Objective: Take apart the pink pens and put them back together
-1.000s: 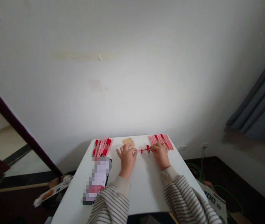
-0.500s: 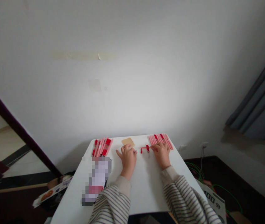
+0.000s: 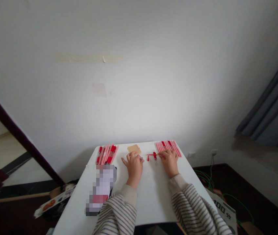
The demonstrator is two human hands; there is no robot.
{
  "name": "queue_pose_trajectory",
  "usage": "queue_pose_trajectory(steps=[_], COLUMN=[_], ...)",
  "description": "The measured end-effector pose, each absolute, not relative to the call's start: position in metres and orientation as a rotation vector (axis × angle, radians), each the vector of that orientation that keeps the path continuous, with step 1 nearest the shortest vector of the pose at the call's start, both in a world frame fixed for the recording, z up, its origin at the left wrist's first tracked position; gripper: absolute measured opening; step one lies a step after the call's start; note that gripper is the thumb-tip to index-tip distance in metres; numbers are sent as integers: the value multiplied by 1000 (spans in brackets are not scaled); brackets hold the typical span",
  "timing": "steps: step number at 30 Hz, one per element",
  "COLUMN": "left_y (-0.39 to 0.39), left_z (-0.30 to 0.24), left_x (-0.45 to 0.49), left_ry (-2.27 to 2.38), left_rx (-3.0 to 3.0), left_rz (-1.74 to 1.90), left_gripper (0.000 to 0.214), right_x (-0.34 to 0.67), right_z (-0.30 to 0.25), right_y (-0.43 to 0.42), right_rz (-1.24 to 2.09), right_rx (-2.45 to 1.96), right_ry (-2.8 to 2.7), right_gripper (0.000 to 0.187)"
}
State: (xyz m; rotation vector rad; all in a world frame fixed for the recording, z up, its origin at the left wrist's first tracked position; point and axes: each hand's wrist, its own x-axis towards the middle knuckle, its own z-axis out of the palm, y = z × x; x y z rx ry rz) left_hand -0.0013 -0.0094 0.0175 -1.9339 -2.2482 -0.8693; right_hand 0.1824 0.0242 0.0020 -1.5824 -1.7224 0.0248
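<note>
Both my hands rest on a white table (image 3: 151, 199). My left hand (image 3: 134, 167) is loosely curled, with thumb and forefinger pinched on something small that I cannot make out. My right hand (image 3: 169, 161) has its fingers closed near a thin red pen refill (image 3: 152, 154). Small red pen parts (image 3: 154, 156) lie beside that refill. A pile of pink pens (image 3: 168, 147) lies just beyond my right hand. Another pile of pink and red pens (image 3: 107, 154) lies at the far left of the table.
A tan paper piece (image 3: 134, 148) lies at the table's far edge, against a white wall. A blurred flat object (image 3: 101, 188) lies on the table's left side. Green cables (image 3: 209, 184) and a printed box (image 3: 223, 209) are on the floor at right.
My left hand has let go of the refill's left end and drawn back a little; the refill and red parts now lie by my right hand.
</note>
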Motion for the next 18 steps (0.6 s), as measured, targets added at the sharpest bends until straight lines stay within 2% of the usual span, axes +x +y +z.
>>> queue_pose_trajectory(steps=[6, 13, 18], left_y=[-13, -18, -19], left_z=[20, 23, 24], left_x=[0, 3, 4], left_ry=[-2202, -2129, -2148], left_rx=[-1963, -2029, -2000], left_rz=[-951, -971, -1038], left_gripper=[26, 6, 5], right_x=[181, 178, 180], right_z=[-1, 1, -1], right_y=[25, 23, 26], right_rz=[37, 27, 0], right_rx=[-1524, -1454, -1469], right_ry=[-1774, -1837, -1803], right_gripper=[16, 14, 23])
